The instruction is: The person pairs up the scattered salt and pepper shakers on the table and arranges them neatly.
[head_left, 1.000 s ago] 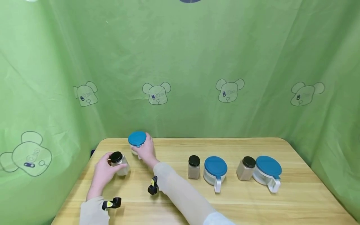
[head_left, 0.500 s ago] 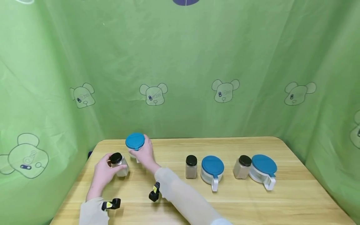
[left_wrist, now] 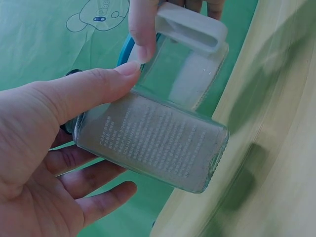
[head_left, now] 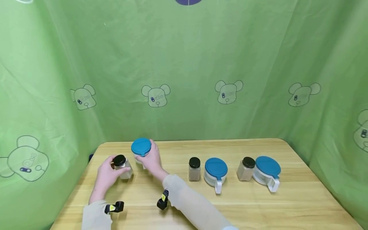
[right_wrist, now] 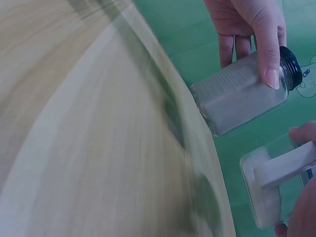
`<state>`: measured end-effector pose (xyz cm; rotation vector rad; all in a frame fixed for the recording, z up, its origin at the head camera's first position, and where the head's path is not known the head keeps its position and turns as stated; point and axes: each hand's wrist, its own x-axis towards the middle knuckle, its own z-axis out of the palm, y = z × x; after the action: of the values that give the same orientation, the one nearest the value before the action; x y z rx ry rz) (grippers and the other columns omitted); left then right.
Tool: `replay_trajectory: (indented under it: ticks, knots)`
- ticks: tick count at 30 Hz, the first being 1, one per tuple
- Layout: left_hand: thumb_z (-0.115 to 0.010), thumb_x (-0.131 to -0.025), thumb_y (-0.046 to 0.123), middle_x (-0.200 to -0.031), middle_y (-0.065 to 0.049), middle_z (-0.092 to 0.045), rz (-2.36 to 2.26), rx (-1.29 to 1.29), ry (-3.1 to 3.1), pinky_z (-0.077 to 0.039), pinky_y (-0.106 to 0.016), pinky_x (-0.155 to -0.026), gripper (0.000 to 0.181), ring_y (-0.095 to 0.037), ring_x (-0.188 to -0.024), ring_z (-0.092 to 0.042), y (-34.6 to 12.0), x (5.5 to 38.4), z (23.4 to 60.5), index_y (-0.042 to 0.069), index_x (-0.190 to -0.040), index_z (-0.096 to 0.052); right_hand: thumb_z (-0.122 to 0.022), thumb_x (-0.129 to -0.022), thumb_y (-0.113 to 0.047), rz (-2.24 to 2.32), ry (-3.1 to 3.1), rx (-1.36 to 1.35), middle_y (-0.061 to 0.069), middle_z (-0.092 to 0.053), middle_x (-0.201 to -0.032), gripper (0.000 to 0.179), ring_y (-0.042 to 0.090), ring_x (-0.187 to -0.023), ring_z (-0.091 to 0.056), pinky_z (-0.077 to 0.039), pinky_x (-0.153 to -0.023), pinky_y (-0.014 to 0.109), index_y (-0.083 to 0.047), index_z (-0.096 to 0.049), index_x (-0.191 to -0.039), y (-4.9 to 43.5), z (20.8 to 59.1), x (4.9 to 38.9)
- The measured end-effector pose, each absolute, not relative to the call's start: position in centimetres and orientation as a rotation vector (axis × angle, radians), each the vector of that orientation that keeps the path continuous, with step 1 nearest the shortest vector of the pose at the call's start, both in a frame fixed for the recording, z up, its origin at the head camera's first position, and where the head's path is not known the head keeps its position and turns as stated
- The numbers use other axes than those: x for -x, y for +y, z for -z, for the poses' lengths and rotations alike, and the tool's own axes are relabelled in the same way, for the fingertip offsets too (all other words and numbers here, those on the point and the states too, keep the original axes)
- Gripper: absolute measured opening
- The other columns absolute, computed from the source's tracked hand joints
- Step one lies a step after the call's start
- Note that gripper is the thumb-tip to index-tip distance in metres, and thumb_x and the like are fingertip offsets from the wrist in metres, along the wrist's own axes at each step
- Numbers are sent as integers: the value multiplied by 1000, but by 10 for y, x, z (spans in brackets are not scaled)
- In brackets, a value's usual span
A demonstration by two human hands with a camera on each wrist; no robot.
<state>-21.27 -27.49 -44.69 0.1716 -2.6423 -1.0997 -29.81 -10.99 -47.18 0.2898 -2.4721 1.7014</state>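
Observation:
My left hand [head_left: 105, 175] grips a square glass spice jar [head_left: 126, 174] with a black lid, thumb on one side, at the table's left. Pale powder fills much of the jar, and small print covers one face in the left wrist view. Just beyond and to the right, my right hand [head_left: 152, 161] holds a round glass seasoning pot [right_wrist: 266, 192] by its side, near its white handle [left_wrist: 192, 29]. Its blue lid [head_left: 141, 146] is on, and white contents show inside. Both containers hang above the wood, with shadows below. My palm partly hides the pot.
On the wooden table [head_left: 244, 210], right of my hands, stand two more black-lidded jars [head_left: 194, 169] [head_left: 245, 169] and two blue-lidded pots [head_left: 216, 167] [head_left: 267, 166], paired side by side. A green curtain [head_left: 184, 64] hangs behind the table and along both sides.
My right hand with the pot has shifted slightly nearer and to the right. The left hand and its jar stay almost in place. The head view has turned a little to the right.

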Motion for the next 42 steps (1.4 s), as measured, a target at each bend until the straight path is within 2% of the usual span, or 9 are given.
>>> replay_trajectory:
  ticks: [10, 18, 24, 35, 42]
  knots:
    - [-85, -75, 30, -109, -18, -67, 1078, -128, -2606, -44, -28, -72, 63, -24, -88, -57, -270, 216, 449, 1, -124, -58, -86, -72, -26, -1715, -2413, -288, 14, -49, -140, 92, 30, -129, -50, -42, -109, 49, -8, -35, -146, -96, 472, 285]
    - [-83, -77, 29, -122, -22, -64, 1161, -118, -2610, -51, -38, -86, 65, -33, -104, -63, -265, 218, 453, 0, -128, -56, -88, -69, -26, -1705, -2412, -215, 14, -50, -139, 92, 31, -128, -51, -43, -107, 51, -8, -37, -145, -84, 475, 275]
    - [-83, -78, 29, -125, -22, -63, 1220, -117, -2599, -52, -43, -89, 65, -36, -107, -62, -262, 218, 453, 1, -129, -55, -87, -70, -23, -1743, -2402, -156, 14, -47, -143, 95, 31, -131, -49, -40, -111, 50, -9, -34, -147, -77, 474, 269]
    - [-80, -81, 23, -130, -25, -59, 1335, -77, -2573, -50, -51, -98, 63, -40, -115, -59, -260, 220, 452, 0, -133, -52, -88, -70, -28, -1677, -2417, -99, 14, -47, -143, 96, 32, -131, -49, -42, -108, 52, -9, -35, -147, -68, 473, 256]
    - [-80, -81, 18, -135, -23, -57, 1406, -64, -2565, -48, -50, -103, 64, -41, -122, -56, -257, 223, 455, 1, -135, -50, -88, -68, -26, -1673, -2398, -94, 14, -48, -142, 96, 32, -130, -50, -42, -108, 52, -8, -36, -147, -60, 475, 250]
